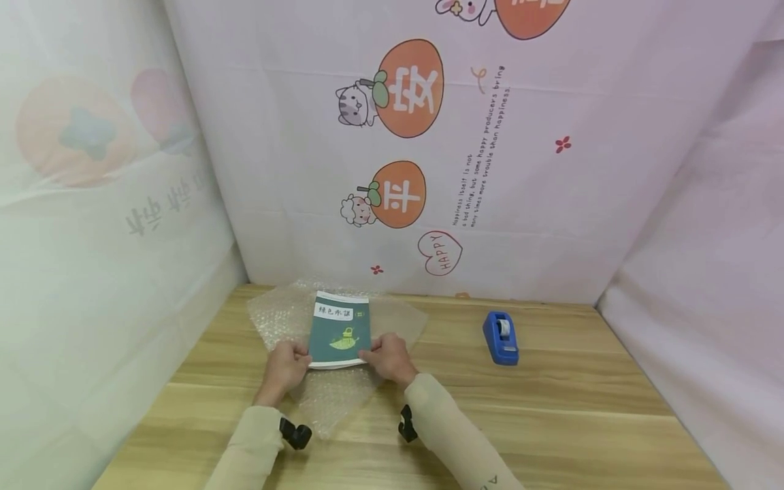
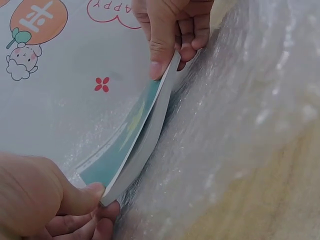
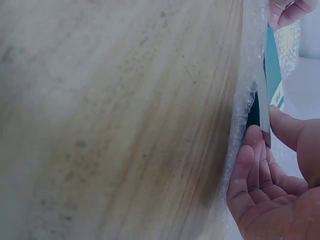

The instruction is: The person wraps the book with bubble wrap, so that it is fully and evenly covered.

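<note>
A green book with a white title label and a yellow leaf picture lies over a sheet of bubble wrap. My left hand pinches its near left corner, thumb on the cover and fingers beneath. At the near right corner my right hand pinches it the same way. In the left wrist view the book bows between both hands, its page edge facing the camera. The right wrist view shows the right hand with its fingers under the book, close to the bubble wrap.
A blue tape dispenser with a roll of tape stands to the right on the wooden table. White printed cloth hangs behind the table and along both sides. Black wrist cameras sit at both cuffs.
</note>
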The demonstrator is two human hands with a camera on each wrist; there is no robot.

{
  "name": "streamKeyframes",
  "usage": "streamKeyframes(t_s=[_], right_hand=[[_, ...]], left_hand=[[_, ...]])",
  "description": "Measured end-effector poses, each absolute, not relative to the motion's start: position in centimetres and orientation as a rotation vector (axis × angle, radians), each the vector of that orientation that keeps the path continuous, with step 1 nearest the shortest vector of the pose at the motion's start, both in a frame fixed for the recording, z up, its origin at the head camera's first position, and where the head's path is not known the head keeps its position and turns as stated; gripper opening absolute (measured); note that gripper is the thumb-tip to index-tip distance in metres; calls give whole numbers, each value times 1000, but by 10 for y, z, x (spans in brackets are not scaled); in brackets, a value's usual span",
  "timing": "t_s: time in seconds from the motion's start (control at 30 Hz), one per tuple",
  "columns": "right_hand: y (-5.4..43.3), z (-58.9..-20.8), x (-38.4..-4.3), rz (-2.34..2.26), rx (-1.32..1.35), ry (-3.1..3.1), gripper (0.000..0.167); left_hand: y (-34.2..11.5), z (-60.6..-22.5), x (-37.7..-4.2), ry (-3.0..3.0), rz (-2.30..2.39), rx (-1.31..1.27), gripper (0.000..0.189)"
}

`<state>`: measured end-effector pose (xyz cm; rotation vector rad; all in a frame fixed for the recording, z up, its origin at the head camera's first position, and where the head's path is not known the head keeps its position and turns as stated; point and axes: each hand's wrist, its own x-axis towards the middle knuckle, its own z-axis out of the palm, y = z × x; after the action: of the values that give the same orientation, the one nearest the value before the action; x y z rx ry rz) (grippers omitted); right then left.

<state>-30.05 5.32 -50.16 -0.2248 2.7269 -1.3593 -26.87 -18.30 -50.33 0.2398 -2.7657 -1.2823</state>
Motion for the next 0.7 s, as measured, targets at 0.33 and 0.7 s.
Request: streamKeyframes(t_s=[0.33, 0.7], right_hand=[[52, -502, -304, -1309, -204, 2723, 38], [67, -490, -304, -1201, -409, 2662, 21]], left_hand=[[-182, -502, -270, -2775, -1128, 200, 9], [-182, -495, -265, -2825, -852, 93, 6]])
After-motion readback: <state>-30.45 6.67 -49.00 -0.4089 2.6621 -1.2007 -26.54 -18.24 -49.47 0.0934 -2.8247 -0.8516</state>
